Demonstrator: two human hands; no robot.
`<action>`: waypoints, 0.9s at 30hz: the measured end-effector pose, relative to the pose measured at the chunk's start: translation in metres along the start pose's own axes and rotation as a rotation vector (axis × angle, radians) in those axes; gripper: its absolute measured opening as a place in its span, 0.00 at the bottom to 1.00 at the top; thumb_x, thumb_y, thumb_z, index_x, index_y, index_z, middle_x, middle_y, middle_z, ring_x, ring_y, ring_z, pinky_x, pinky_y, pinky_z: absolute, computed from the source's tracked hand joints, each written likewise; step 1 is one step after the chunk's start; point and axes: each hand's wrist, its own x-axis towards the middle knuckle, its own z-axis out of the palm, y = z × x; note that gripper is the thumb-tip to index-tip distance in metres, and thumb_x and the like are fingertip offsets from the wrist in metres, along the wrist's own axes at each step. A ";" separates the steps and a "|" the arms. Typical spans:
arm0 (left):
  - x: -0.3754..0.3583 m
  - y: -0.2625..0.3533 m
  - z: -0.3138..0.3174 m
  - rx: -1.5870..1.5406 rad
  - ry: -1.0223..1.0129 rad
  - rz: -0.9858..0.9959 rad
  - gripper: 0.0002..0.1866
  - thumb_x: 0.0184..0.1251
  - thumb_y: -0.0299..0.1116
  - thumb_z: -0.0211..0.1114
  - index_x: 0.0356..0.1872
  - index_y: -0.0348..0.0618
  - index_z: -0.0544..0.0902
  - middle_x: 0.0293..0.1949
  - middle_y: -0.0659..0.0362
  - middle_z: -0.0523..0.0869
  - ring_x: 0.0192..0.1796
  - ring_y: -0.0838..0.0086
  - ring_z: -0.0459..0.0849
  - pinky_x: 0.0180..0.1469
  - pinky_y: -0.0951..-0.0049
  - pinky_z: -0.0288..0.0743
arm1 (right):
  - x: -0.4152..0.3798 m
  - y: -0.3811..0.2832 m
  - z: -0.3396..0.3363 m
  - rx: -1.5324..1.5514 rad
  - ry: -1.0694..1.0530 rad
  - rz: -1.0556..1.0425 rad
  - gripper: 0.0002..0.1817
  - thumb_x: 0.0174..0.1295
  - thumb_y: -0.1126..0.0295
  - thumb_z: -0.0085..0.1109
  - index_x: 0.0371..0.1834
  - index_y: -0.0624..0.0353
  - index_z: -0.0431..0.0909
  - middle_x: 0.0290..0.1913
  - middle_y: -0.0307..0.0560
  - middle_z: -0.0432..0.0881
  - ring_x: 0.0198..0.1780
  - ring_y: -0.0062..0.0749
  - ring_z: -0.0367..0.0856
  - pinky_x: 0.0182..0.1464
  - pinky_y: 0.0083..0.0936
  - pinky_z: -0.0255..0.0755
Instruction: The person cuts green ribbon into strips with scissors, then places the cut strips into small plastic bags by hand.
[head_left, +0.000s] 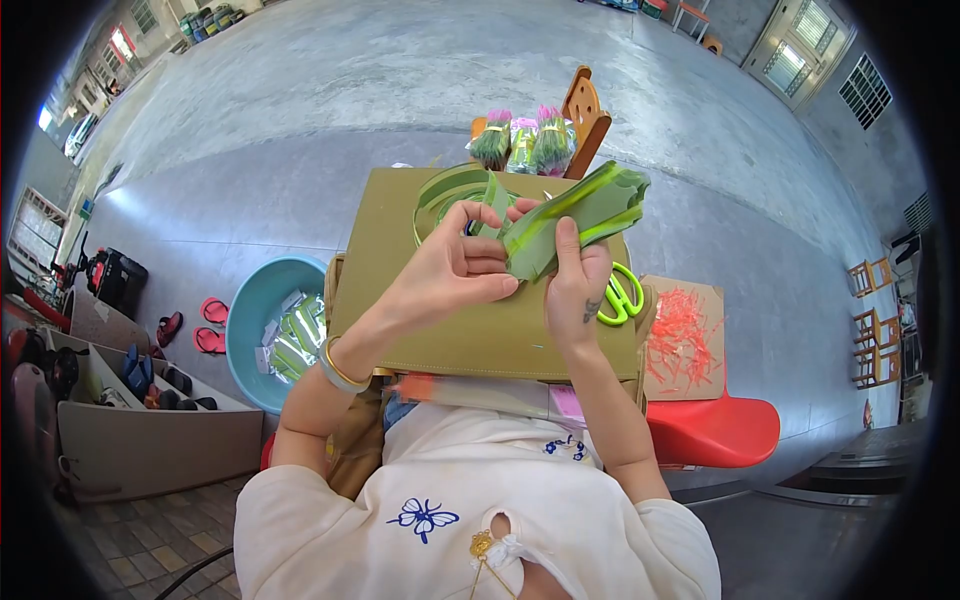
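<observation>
Above the olive-topped table (400,320), my right hand (578,270) grips a bundle of folded green leaf-like strips (575,215), its thumb lying across the front. The bundle tilts up to the right and has bright yellow-green bands. My left hand (465,262) has its fingers curled at the bundle's lower left end, the thumb near the bottom corner; part of its grip is hidden. Behind my left hand lies a loose coil of green ribbon (437,190). Scissors with lime-green handles (622,297) rest beside my right wrist, their blades mostly hidden.
On the left, a teal basin (240,325) contains several packaged green pieces. A wooden chair (590,120) beyond the table bears pink-tipped green bundles (550,142). At right, cardboard (660,385) with red shreds (685,335) adjoins a red seat (715,435). A shoe rack (150,440) stands lower left.
</observation>
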 end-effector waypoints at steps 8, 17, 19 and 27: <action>0.005 -0.015 0.007 -0.081 0.098 -0.094 0.25 0.58 0.21 0.64 0.50 0.38 0.58 0.39 0.44 0.81 0.35 0.67 0.85 0.38 0.72 0.83 | 0.001 0.002 0.009 0.122 0.008 -0.097 0.17 0.70 0.65 0.39 0.47 0.70 0.71 0.42 0.55 0.80 0.44 0.35 0.80 0.48 0.28 0.74; 0.008 0.014 -0.007 0.277 0.179 0.354 0.39 0.55 0.23 0.67 0.67 0.39 0.56 0.46 0.53 0.80 0.36 0.72 0.83 0.43 0.75 0.80 | 0.001 -0.014 -0.010 -0.199 -0.458 0.351 0.11 0.68 0.70 0.42 0.50 0.63 0.68 0.28 0.41 0.77 0.23 0.17 0.72 0.25 0.16 0.67; 0.009 0.017 -0.021 0.496 0.191 0.216 0.28 0.57 0.22 0.65 0.60 0.36 0.66 0.41 0.54 0.83 0.36 0.75 0.83 0.41 0.78 0.79 | -0.006 -0.016 -0.008 -0.351 -0.531 0.389 0.11 0.66 0.72 0.44 0.49 0.62 0.68 0.26 0.39 0.77 0.21 0.16 0.70 0.24 0.15 0.65; -0.002 0.011 -0.020 0.556 0.239 0.028 0.08 0.63 0.26 0.59 0.39 0.34 0.82 0.31 0.58 0.85 0.34 0.79 0.82 0.38 0.79 0.77 | -0.003 -0.002 -0.023 -0.430 -0.433 0.457 0.11 0.68 0.65 0.44 0.40 0.62 0.73 0.22 0.38 0.75 0.19 0.14 0.68 0.20 0.14 0.62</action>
